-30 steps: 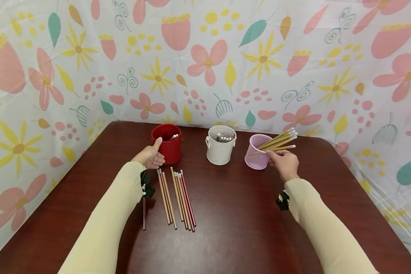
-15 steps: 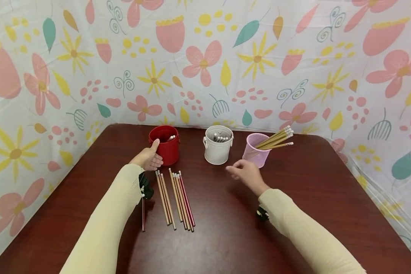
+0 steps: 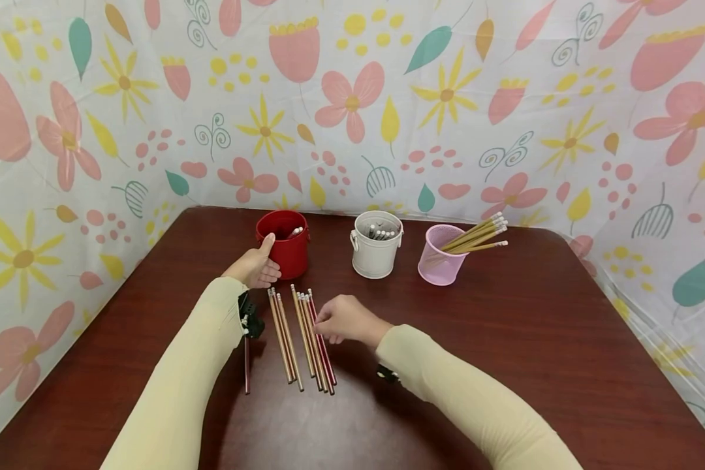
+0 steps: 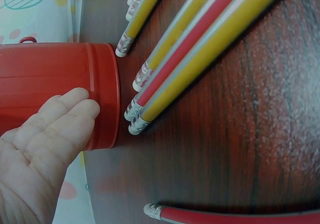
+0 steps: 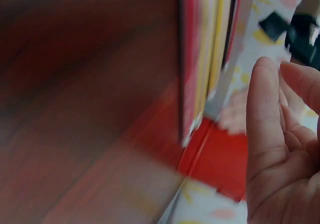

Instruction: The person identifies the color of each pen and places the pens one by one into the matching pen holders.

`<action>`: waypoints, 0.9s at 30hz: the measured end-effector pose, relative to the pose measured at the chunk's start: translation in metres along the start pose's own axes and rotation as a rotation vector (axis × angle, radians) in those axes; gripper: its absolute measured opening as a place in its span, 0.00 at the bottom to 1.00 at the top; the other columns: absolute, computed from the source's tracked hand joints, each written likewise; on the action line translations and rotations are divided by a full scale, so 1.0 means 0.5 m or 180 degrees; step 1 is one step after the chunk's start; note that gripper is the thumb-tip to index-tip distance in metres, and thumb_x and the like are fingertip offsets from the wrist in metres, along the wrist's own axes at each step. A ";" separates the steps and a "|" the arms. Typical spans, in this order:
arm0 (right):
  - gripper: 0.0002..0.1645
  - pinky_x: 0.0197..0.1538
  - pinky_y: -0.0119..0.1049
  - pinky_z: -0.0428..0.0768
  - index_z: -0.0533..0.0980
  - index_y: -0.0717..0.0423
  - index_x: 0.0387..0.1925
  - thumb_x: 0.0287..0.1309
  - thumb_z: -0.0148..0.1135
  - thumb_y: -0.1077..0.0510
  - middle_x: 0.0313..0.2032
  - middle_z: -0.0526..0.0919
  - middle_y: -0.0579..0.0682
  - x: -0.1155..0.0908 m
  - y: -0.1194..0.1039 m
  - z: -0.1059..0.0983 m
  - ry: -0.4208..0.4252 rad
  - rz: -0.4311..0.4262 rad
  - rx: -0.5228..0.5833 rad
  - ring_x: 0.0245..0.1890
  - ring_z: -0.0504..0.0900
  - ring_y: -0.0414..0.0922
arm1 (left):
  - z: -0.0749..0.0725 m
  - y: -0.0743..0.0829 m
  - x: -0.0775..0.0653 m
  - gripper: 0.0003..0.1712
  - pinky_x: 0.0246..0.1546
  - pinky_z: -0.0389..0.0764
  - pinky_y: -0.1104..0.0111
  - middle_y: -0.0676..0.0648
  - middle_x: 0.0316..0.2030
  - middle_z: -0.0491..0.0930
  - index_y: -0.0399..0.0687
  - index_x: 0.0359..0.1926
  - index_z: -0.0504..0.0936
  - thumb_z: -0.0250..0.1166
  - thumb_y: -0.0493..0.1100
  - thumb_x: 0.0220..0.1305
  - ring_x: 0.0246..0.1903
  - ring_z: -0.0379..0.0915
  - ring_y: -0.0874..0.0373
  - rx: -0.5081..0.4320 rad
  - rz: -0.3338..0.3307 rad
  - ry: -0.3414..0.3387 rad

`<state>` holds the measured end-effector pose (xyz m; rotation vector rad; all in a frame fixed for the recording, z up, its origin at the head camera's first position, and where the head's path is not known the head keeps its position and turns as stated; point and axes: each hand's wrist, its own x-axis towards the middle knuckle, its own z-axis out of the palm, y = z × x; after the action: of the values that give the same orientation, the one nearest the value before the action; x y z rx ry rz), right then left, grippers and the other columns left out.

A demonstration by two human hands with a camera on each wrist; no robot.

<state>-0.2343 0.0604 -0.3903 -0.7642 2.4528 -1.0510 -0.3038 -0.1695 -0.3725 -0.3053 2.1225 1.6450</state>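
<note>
Your left hand [image 3: 254,267] is at the near left of the red bucket [image 3: 295,258], fingers straight along its wall, thumb raised toward the rim. Your right hand [image 3: 349,318] is over the bunch [image 3: 327,362] of pencils in front and to the right of the red bucket; in its wrist view, thumb and index finger stand slightly apart, with nothing between them. Inspect the pencils: smooth, straight shafts in yellow and red, silvery collars, white erasers directed at the red bucket. The bunch lies tightly packed, a red shaft along its right edge. A trio [image 3: 284,343], two yellow and one red, lies directly before the red bucket; a single red pencil [image 3: 247,372] lies to its front left. A couple of white ends show inside the red bucket. Right of it stand a white bucket [image 3: 373,259] and, beyond, a pink cup [image 3: 438,266] with yellow pencils leaning right.
</note>
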 end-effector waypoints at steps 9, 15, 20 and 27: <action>0.14 0.16 0.26 0.74 0.81 0.58 0.14 0.53 0.65 0.63 0.10 0.77 0.45 0.032 -0.040 0.070 -0.0294 0.0066 -0.0627 0.09 0.73 0.35 | 0.002 0.005 0.000 0.54 0.62 0.64 0.53 0.25 0.62 0.64 0.18 0.64 0.59 0.26 0.69 0.70 0.63 0.62 0.36 0.0028 0.0038 0.0005; 0.22 0.14 0.27 0.71 0.72 0.55 0.08 0.54 0.66 0.61 0.04 0.70 0.43 0.050 -0.038 0.092 -0.0261 0.0204 -0.0799 0.05 0.68 0.35 | 0.002 0.000 0.005 0.53 0.63 0.63 0.52 0.25 0.62 0.64 0.18 0.64 0.59 0.28 0.68 0.71 0.63 0.61 0.35 -0.0013 0.0010 -0.0001; 0.26 0.14 0.27 0.70 0.70 0.53 0.05 0.55 0.65 0.59 0.03 0.67 0.43 0.058 -0.045 0.099 -0.0314 0.0367 -0.1004 0.04 0.67 0.36 | 0.000 0.000 0.003 0.52 0.63 0.63 0.53 0.25 0.62 0.64 0.18 0.64 0.59 0.28 0.68 0.71 0.63 0.61 0.36 0.0000 0.0002 -0.0014; 0.25 0.14 0.28 0.69 0.69 0.53 0.05 0.55 0.65 0.59 0.04 0.67 0.44 0.063 -0.048 0.104 -0.0373 0.0506 -0.1011 0.05 0.66 0.37 | -0.002 0.000 0.001 0.52 0.63 0.64 0.53 0.25 0.62 0.63 0.18 0.64 0.58 0.28 0.68 0.71 0.63 0.61 0.36 -0.0009 0.0011 -0.0016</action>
<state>-0.2244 -0.0009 -0.4101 -0.6865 2.5591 -0.5501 -0.3042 -0.1704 -0.3727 -0.2981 2.1184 1.6492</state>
